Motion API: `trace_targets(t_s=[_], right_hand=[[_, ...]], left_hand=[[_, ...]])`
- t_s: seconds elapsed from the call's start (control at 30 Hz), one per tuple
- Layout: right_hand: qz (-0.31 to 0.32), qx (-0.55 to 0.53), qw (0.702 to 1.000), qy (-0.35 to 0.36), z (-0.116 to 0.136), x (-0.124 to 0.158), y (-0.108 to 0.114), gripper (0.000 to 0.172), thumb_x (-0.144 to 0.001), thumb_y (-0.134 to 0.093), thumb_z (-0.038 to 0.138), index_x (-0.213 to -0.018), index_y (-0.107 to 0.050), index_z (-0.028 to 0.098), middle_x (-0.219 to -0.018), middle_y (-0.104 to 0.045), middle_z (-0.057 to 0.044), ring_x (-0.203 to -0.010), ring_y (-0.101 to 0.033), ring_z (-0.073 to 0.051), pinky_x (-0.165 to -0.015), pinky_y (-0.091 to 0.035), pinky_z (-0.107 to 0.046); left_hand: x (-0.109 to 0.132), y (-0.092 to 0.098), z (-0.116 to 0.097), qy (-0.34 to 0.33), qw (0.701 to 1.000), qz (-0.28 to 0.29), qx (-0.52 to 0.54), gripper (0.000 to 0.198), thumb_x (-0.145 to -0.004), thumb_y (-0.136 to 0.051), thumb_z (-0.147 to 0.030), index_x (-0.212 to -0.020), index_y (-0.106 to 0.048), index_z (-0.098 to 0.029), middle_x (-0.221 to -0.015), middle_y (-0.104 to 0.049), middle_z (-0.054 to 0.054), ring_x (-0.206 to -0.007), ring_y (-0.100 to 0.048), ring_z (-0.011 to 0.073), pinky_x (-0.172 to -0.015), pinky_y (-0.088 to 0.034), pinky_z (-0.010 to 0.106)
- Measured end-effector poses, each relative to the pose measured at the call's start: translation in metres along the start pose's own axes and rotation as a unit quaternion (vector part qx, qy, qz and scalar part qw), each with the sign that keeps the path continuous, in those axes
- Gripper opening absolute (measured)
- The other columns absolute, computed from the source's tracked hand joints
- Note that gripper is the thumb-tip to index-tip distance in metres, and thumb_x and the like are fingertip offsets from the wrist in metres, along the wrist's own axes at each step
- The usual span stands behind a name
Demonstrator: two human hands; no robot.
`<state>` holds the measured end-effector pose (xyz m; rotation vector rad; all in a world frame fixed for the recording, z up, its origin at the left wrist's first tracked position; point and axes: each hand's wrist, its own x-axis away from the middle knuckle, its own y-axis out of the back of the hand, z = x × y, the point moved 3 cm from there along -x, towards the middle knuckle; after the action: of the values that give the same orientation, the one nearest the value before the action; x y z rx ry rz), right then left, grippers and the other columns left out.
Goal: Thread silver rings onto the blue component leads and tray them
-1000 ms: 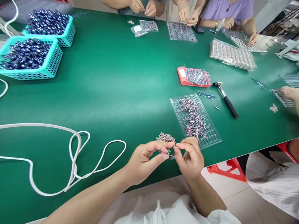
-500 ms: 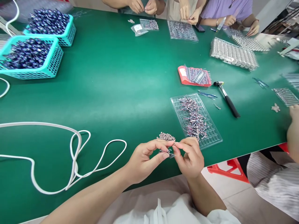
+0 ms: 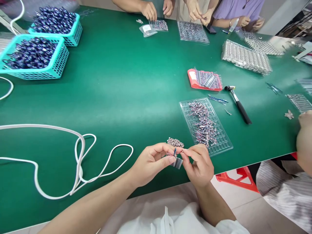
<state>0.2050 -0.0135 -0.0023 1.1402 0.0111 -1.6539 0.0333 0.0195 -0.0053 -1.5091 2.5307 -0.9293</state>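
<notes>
My left hand (image 3: pixel 151 166) is closed, thumb against fingers, on a short strip of small dark leaded parts (image 3: pixel 177 163). A thin blue piece (image 3: pixel 175 151) stands up between its thumb and index finger. Close against it, my right hand (image 3: pixel 201 166) pinches with thumb and index fingertip; what lies in that pinch is too small to make out. Just beyond the fingertips is a pile of small round metallic beads (image 3: pixel 175 142). A clear plastic tray (image 3: pixel 220 138) behind my right hand bears a heap of thin-wired parts (image 3: pixel 203 125).
A red packet of leaded strips (image 3: pixel 195 85), loose blue strips (image 3: pixel 217 99) and a hammer (image 3: pixel 240 107) lie beyond the tray. White cable (image 3: pixel 84 156) loops at left, below turquoise baskets (image 3: pixel 55 70) of dark glossy parts. Co-workers' hands (image 3: pixel 148 11) work across the table; another person's arm (image 3: pixel 304 143) is at right.
The strip in my left hand has turned, showing its flat face, and the blue piece now stands upright. Across the table, a co-worker's hands have moved apart, one down to a small tray.
</notes>
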Motion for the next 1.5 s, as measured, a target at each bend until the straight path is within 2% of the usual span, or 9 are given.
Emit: trace_targets(t_s=[0.17, 0.5, 0.7, 0.9, 1.07, 1.23, 1.37, 1.5], right_hand=[[-0.006, 0.001, 1.000, 0.004, 0.0001, 0.0029, 0.0000, 0.030, -0.085, -0.067, 0.005, -0.108, -0.065, 0.025, -0.083, -0.065, -0.002, -0.071, -0.060, -0.017, -0.064, -0.050, -0.035], [-0.006, 0.045, 0.999, 0.027, 0.0029, 0.0013, 0.0005, 0.032, -0.086, -0.069, 0.007, -0.110, -0.064, 0.027, -0.083, -0.064, -0.001, -0.071, -0.061, -0.016, -0.066, -0.051, -0.034], [-0.001, 0.016, 1.000, 0.026, 0.0014, 0.0013, -0.0012, 0.033, -0.086, -0.066, 0.004, -0.111, -0.064, 0.025, -0.085, -0.065, -0.002, -0.075, -0.062, -0.016, -0.067, -0.052, -0.034], [0.000, 0.000, 1.000, 0.011, 0.0004, 0.0028, -0.0011, 0.030, -0.087, -0.065, 0.005, -0.109, -0.065, 0.024, -0.085, -0.067, -0.003, -0.074, -0.062, -0.017, -0.066, -0.052, -0.034], [-0.006, -0.001, 1.000, -0.005, 0.0000, 0.0035, -0.0009, 0.027, -0.088, -0.065, 0.007, -0.108, -0.066, 0.024, -0.085, -0.068, -0.004, -0.073, -0.063, -0.017, -0.065, -0.052, -0.034], [0.008, -0.004, 1.000, 0.000, -0.0016, 0.0050, -0.0010, 0.033, -0.087, -0.065, 0.006, -0.114, -0.066, 0.026, -0.084, -0.068, -0.003, -0.074, -0.063, -0.017, -0.065, -0.053, -0.034], [0.005, -0.013, 1.000, -0.009, -0.0026, 0.0054, -0.0016, 0.036, -0.086, -0.065, 0.006, -0.115, -0.067, 0.027, -0.086, -0.069, -0.003, -0.074, -0.064, -0.017, -0.064, -0.054, -0.035], [-0.001, -0.021, 1.000, -0.016, -0.0024, 0.0046, -0.0020, 0.036, -0.085, -0.065, 0.004, -0.112, -0.067, 0.027, -0.085, -0.068, -0.003, -0.074, -0.063, -0.017, -0.064, -0.054, -0.035]], left_hand=[[-0.0004, -0.0003, 0.0010, 0.007, 1.000, 0.007, 0.019, 0.008, -0.084, -0.076, -0.021, -0.081, -0.069, -0.017, -0.103, -0.078, 0.008, -0.109, -0.071, 0.0230, -0.089, -0.058, 0.033], [0.0003, -0.0001, 0.0001, -0.003, 1.000, 0.000, 0.006, 0.009, -0.084, -0.076, -0.022, -0.082, -0.070, -0.017, -0.104, -0.078, 0.008, -0.106, -0.071, 0.0216, -0.090, -0.057, 0.034], [-0.0001, 0.0013, -0.0002, -0.016, 1.000, -0.001, -0.023, 0.012, -0.084, -0.077, -0.023, -0.082, -0.069, -0.015, -0.102, -0.078, 0.009, -0.101, -0.069, 0.0213, -0.090, -0.055, 0.036], [-0.0013, 0.0001, -0.0007, 0.025, 0.999, 0.008, 0.027, 0.015, -0.081, -0.080, -0.025, -0.081, -0.069, -0.015, -0.104, -0.078, 0.008, -0.098, -0.070, 0.0191, -0.085, -0.056, 0.032], [-0.0013, 0.0003, 0.0020, 0.026, 0.999, 0.011, 0.035, 0.013, -0.082, -0.080, -0.023, -0.081, -0.069, -0.015, -0.102, -0.079, 0.007, -0.093, -0.071, 0.0164, -0.083, -0.057, 0.029], [-0.0013, 0.0020, 0.0013, 0.012, 0.999, 0.010, 0.040, 0.010, -0.084, -0.077, -0.022, -0.083, -0.070, -0.016, -0.107, -0.080, 0.008, -0.101, -0.072, 0.0183, -0.086, -0.058, 0.030], [0.0005, 0.0036, -0.0011, -0.031, 0.998, 0.008, -0.051, 0.004, -0.088, -0.071, -0.018, -0.085, -0.068, -0.017, -0.109, -0.078, 0.008, -0.105, -0.071, 0.0202, -0.092, -0.056, 0.035], [0.0032, 0.0011, -0.0060, -0.133, 0.969, 0.025, -0.206, 0.006, -0.091, -0.064, -0.013, -0.088, -0.067, -0.017, -0.113, -0.077, 0.012, -0.105, -0.069, 0.0210, -0.099, -0.052, 0.039]])
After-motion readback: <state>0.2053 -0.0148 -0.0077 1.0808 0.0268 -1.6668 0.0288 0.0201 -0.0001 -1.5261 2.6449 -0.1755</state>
